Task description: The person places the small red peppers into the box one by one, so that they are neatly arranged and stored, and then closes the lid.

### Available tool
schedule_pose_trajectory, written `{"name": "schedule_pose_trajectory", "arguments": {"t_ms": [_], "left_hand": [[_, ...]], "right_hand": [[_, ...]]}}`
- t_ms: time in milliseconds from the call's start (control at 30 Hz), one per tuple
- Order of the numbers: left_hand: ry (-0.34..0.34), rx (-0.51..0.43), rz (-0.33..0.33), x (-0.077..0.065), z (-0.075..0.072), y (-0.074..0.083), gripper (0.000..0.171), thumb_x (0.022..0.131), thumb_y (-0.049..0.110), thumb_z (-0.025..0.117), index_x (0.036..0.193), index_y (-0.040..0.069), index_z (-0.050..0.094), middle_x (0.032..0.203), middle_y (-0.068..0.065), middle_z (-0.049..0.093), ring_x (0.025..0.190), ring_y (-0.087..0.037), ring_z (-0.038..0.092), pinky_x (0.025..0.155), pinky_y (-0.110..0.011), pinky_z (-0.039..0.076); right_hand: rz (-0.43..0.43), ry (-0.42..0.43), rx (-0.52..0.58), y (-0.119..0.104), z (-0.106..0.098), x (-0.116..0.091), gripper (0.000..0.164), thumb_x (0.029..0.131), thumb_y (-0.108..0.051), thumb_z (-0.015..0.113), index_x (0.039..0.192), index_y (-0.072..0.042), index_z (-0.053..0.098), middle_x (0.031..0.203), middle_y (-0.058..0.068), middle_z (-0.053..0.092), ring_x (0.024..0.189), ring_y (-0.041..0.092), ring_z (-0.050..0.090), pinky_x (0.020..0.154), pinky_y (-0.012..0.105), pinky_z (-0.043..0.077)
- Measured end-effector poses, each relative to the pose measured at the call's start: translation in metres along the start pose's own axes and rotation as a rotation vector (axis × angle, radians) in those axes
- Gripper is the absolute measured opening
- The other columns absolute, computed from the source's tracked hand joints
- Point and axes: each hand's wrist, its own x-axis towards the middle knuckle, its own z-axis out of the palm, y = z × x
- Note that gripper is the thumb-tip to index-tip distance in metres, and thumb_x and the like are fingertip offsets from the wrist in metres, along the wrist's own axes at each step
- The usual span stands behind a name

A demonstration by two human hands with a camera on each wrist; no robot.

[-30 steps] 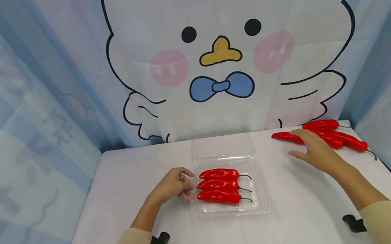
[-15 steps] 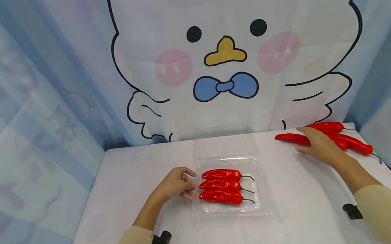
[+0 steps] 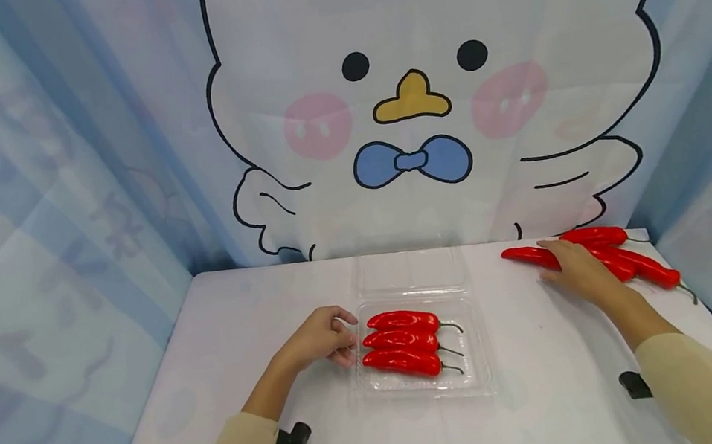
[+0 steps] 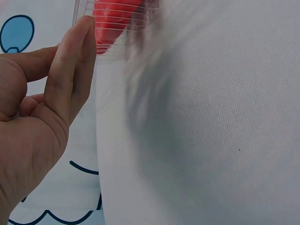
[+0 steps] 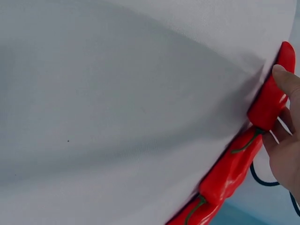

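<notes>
In the head view, three red chili peppers [image 3: 405,341] lie side by side, stems to the right, in a clear plastic box [image 3: 482,374] with its lid [image 3: 408,273] folded back. My left hand [image 3: 319,338] touches the box's left edge with loosely bent fingers; the left wrist view shows its fingertips against the ribbed wall [image 4: 123,29]. At the far right, my right hand [image 3: 580,273] is over the leftmost pepper [image 3: 524,257] of a small pile. Seen from the right wrist, the thumb presses one side of that pepper [image 5: 268,104] and fingers reach round the other.
More red peppers [image 3: 648,266] lie by the table's right back corner, partly behind the right hand. A printed curtain [image 3: 420,198] hangs at the back edge and both sides. The white table [image 3: 218,300] carries the box near its middle. A dark cord [image 5: 262,180] shows beyond the peppers.
My right hand has come down from above the pile onto the leftmost pepper, its thumb and fingers closing in. The left hand stays at the box edge. The head view has shifted slightly.
</notes>
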Motion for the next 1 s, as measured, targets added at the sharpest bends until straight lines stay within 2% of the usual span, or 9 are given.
{"name": "schedule_pose_trajectory", "arguments": {"t_ms": [233,433,1000], "left_hand": [[-0.001,0.001,0.018,-0.002,0.003,0.0,0.031,0.096,0.005,0.069,0.125,-0.002,0.059,0.087,-0.014,0.069,0.06,-0.02,0.07,0.06,-0.033,0.064],[0.006,0.004,0.018,-0.003,0.004,0.002,0.031,0.096,0.005,0.069,0.125,-0.001,0.06,0.086,-0.014,0.069,0.06,-0.02,0.07,0.059,-0.033,0.064],[0.002,0.008,0.02,-0.002,0.002,0.001,0.031,0.096,0.004,0.068,0.126,-0.002,0.059,0.086,-0.013,0.069,0.061,-0.019,0.07,0.059,-0.033,0.064]], "right_hand": [[-0.022,0.034,-0.038,0.0,0.005,0.0,0.074,0.092,-0.017,0.077,0.153,0.002,0.039,0.149,0.036,0.043,0.137,0.058,0.035,0.106,0.076,0.039],[-0.009,0.005,-0.018,0.0,0.011,-0.001,0.072,0.094,-0.01,0.073,0.156,-0.002,0.037,0.151,0.035,0.043,0.139,0.057,0.036,0.108,0.074,0.039],[-0.017,0.059,0.0,0.002,0.021,0.0,0.068,0.096,-0.006,0.069,0.157,-0.003,0.037,0.152,0.034,0.043,0.14,0.057,0.038,0.109,0.073,0.038]]}}
